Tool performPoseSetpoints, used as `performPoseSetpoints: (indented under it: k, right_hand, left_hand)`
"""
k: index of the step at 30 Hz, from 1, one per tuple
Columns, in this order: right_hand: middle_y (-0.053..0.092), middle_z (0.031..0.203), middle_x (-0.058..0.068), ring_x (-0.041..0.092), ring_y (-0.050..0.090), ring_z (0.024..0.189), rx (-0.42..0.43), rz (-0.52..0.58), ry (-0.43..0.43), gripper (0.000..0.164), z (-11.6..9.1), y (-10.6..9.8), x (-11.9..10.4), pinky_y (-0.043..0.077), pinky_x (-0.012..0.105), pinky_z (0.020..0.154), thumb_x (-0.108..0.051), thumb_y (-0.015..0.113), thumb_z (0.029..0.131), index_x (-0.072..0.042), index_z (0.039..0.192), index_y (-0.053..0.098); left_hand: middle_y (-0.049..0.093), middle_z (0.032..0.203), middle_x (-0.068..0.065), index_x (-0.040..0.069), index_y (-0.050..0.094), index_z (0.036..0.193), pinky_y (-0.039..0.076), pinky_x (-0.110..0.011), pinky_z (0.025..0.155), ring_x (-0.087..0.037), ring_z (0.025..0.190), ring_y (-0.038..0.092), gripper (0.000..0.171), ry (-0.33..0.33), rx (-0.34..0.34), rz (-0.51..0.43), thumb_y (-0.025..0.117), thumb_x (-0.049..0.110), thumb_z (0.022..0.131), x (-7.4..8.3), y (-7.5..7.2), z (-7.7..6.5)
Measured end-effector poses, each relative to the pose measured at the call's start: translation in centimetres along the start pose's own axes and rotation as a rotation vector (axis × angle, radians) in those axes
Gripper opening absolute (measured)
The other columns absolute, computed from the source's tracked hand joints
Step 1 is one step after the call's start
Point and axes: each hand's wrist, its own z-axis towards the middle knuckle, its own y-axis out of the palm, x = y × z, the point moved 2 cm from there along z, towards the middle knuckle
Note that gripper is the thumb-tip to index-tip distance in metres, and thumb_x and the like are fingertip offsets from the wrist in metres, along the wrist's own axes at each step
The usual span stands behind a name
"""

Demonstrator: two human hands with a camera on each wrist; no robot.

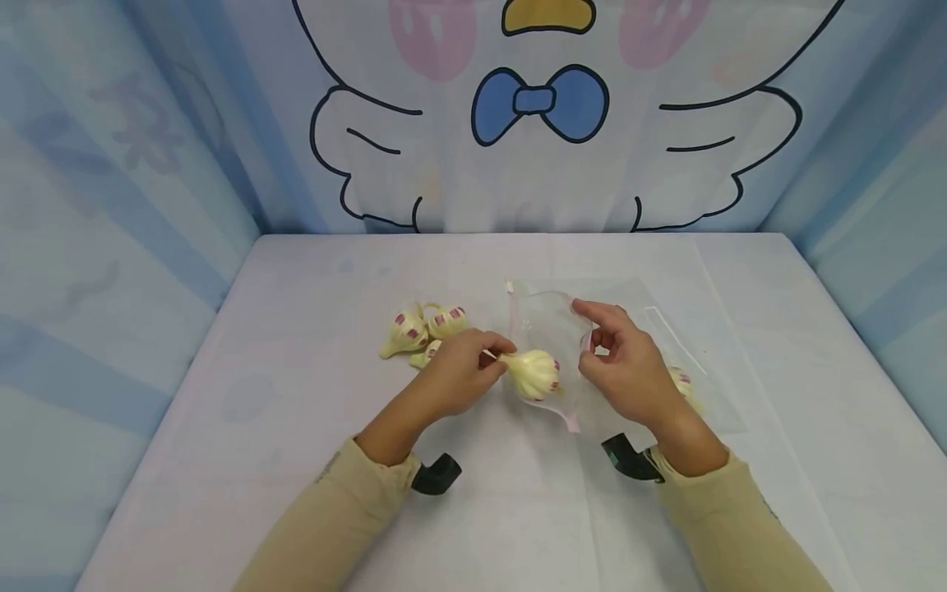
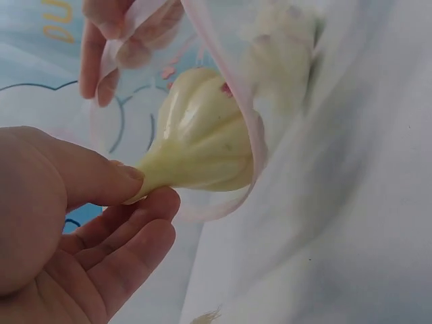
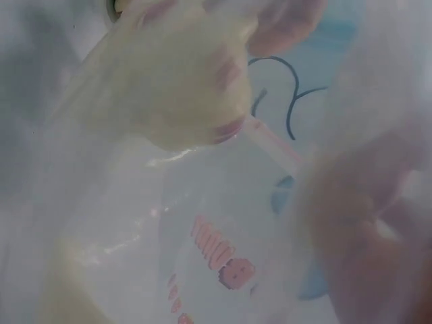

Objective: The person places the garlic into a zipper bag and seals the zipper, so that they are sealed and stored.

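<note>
My left hand (image 1: 464,372) pinches a garlic bulb (image 1: 534,374) by its stem between thumb and fingers. The bulb's round end is at the open mouth of a clear plastic bag (image 1: 547,316) with a pink edge; in the left wrist view the bulb (image 2: 202,135) passes inside that rim. My right hand (image 1: 627,362) pinches the bag's edge, spreading the mouth. Another garlic bulb (image 1: 681,381) lies inside the bag, partly behind the right hand. Through the cloudy plastic in the right wrist view shows the held bulb (image 3: 182,81).
Several more garlic bulbs (image 1: 407,330) lie in a group left of the bag, partly behind the left hand. The white-covered table (image 1: 296,493) is bordered by blue curtains (image 1: 111,247) at the sides and a cartoon-printed cloth (image 1: 540,181) at the back.
</note>
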Motion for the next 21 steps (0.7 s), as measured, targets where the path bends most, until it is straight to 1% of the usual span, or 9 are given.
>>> performPoseSetpoints:
  k: [3, 5, 9, 11, 15, 21]
  right_hand:
    - [0.050, 0.141, 0.017, 0.023, 0.048, 0.092, -0.002, 0.000, -0.001, 0.053, 0.0, 0.1, 0.0, 0.044, 0.017, 0.066, 0.007, 0.053, 0.090, 0.004, 0.143, 0.049]
    - [0.050, 0.141, 0.017, 0.023, 0.048, 0.093, -0.002, 0.001, -0.003, 0.053, 0.0, 0.1, 0.0, 0.044, 0.017, 0.066, 0.007, 0.053, 0.091, 0.004, 0.143, 0.049]
    - [0.051, 0.141, 0.017, 0.024, 0.049, 0.093, -0.002, 0.008, -0.003, 0.053, 0.0, 0.1, 0.0, 0.045, 0.016, 0.065, 0.008, 0.054, 0.090, 0.004, 0.143, 0.049]
    - [0.050, 0.141, 0.017, 0.024, 0.049, 0.093, -0.004, 0.010, -0.002, 0.053, 0.1, 0.1, -0.1, 0.045, 0.016, 0.065, 0.008, 0.054, 0.090, 0.004, 0.143, 0.049]
    - [0.050, 0.142, 0.017, 0.024, 0.049, 0.093, -0.006, 0.013, 0.000, 0.054, 0.1, 0.2, -0.1, 0.045, 0.015, 0.066, 0.008, 0.054, 0.090, 0.004, 0.143, 0.049]
    - [0.050, 0.142, 0.017, 0.025, 0.050, 0.092, -0.006, 0.020, -0.016, 0.053, 0.2, 0.3, -0.1, 0.045, 0.016, 0.064, 0.008, 0.053, 0.090, 0.005, 0.143, 0.049]
  left_hand:
    - [0.067, 0.113, -0.008, 0.004, 0.066, 0.118, 0.055, -0.027, 0.081, -0.018, 0.098, 0.067, 0.021, 0.000, 0.011, 0.019, 0.066, 0.007, 0.097, 0.1, 0.6, 0.4]
    - [0.068, 0.112, -0.008, 0.003, 0.066, 0.115, 0.055, -0.027, 0.081, -0.018, 0.096, 0.068, 0.019, 0.012, 0.029, 0.035, 0.067, 0.006, 0.096, 0.2, 1.0, 0.5]
    - [0.069, 0.107, -0.008, 0.003, 0.070, 0.109, 0.054, -0.027, 0.080, -0.019, 0.094, 0.067, 0.015, 0.036, 0.058, 0.073, 0.068, 0.006, 0.095, 0.4, 1.5, 0.7]
    - [0.068, 0.107, -0.009, 0.003, 0.072, 0.108, 0.054, -0.027, 0.079, -0.020, 0.094, 0.066, 0.014, 0.037, 0.067, 0.092, 0.068, 0.005, 0.095, 0.6, 1.6, 0.8]
    - [0.067, 0.106, -0.010, 0.002, 0.074, 0.109, 0.053, -0.028, 0.080, -0.021, 0.095, 0.063, 0.016, 0.035, 0.064, 0.117, 0.067, 0.005, 0.095, 0.7, 1.9, 1.0]
    - [0.069, 0.105, -0.010, 0.002, 0.074, 0.112, 0.053, -0.026, 0.080, -0.021, 0.096, 0.066, 0.019, 0.050, 0.032, 0.100, 0.066, 0.005, 0.095, 1.0, 2.4, 1.2]
